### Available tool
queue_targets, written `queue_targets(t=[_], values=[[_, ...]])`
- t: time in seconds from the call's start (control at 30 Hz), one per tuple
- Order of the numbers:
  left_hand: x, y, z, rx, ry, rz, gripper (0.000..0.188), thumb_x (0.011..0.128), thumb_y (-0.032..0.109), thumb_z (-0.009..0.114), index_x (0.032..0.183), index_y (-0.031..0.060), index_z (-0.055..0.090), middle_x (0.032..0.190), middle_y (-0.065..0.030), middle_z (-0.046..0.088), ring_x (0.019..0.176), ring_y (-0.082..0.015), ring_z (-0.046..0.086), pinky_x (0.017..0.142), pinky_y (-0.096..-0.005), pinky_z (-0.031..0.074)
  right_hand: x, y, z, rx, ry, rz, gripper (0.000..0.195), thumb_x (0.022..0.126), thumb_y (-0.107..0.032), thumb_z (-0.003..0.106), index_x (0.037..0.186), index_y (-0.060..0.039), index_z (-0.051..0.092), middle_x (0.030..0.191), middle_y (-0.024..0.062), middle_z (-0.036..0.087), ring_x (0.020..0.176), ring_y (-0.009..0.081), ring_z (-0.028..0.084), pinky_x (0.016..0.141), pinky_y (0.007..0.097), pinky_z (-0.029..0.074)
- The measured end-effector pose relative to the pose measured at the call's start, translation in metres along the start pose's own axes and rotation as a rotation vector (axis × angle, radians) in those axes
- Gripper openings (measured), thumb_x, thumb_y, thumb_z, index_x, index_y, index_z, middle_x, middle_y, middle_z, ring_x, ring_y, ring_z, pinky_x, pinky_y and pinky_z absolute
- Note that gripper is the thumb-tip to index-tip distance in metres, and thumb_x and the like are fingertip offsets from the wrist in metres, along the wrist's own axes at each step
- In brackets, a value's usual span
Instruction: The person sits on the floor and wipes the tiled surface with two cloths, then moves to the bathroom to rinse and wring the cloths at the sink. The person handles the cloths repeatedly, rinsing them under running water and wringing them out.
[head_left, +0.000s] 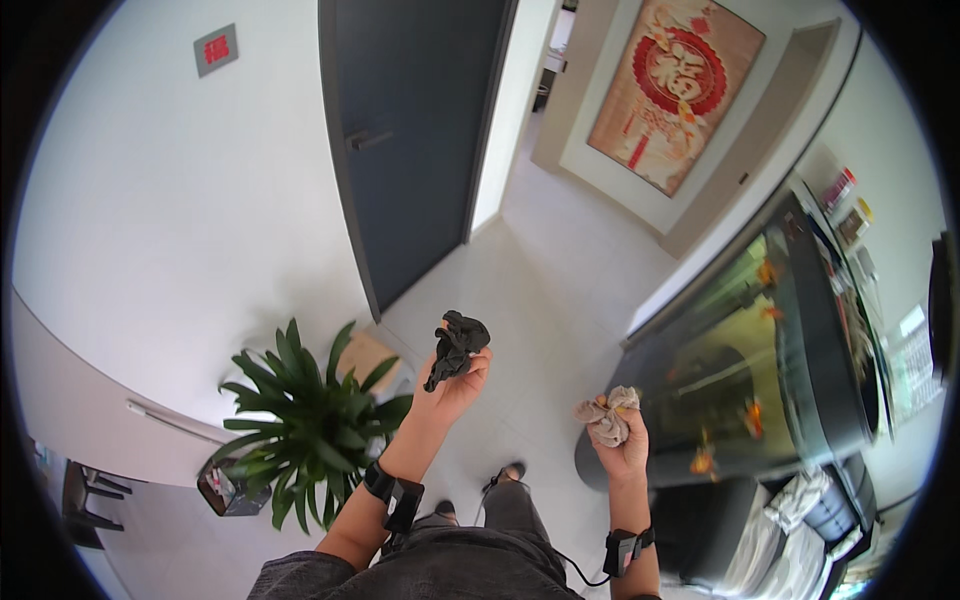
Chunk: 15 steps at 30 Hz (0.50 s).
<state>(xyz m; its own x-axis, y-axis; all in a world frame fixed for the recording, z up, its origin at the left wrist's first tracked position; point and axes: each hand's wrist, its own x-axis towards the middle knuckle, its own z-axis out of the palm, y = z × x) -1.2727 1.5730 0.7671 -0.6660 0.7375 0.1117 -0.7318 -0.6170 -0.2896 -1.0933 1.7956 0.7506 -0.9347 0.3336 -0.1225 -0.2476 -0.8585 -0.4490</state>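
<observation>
My left hand (459, 384) is closed around a crumpled black cloth (459, 346), held up in front of me over the floor. Lower and to the right, my right hand (628, 446) grips a bunched beige cloth (609, 417), close to the near end of the fish tank (720, 390). The two hands are apart. Parts of the fingers are hidden behind the cloths. Each forearm wears a strapped black device.
A leafy potted plant (311, 420) stands to my left, with a cardboard box (367, 358) behind it. Ahead is a dark door (420, 142). A framed red and gold picture (675, 90) hangs beyond. Black seating with cushions (829, 510) lies at lower right.
</observation>
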Motion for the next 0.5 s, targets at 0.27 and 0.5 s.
queue_targets(t=[0.27,0.5], values=[[0.149,0.136,0.000,-0.102,-0.067,0.310,0.010,0.089,0.009,0.058,0.092,0.0141,0.065,0.088,-0.0009,0.052,0.076,-0.0127,0.043,0.059,-0.0224,0.037,0.297,-0.012,0.060,-0.435,-0.225,0.218,0.031,0.079,0.002,0.052,0.109,-0.0076,0.050,0.096,0.0125,0.062,0.087,0.0222,0.059,0.072,0.0318,0.049],[0.204,0.185,0.036,-0.087,-0.091,0.712,0.008,0.091,0.011,0.055,0.096,0.0120,0.061,0.088,-0.0016,0.051,0.076,-0.0137,0.042,0.059,-0.0222,0.035,0.528,0.065,0.174,-0.865,-0.374,0.537,0.006,0.083,-0.010,0.055,0.088,-0.0112,0.053,0.074,0.0022,0.054,0.061,0.0135,0.056,0.042,0.0227,0.034]])
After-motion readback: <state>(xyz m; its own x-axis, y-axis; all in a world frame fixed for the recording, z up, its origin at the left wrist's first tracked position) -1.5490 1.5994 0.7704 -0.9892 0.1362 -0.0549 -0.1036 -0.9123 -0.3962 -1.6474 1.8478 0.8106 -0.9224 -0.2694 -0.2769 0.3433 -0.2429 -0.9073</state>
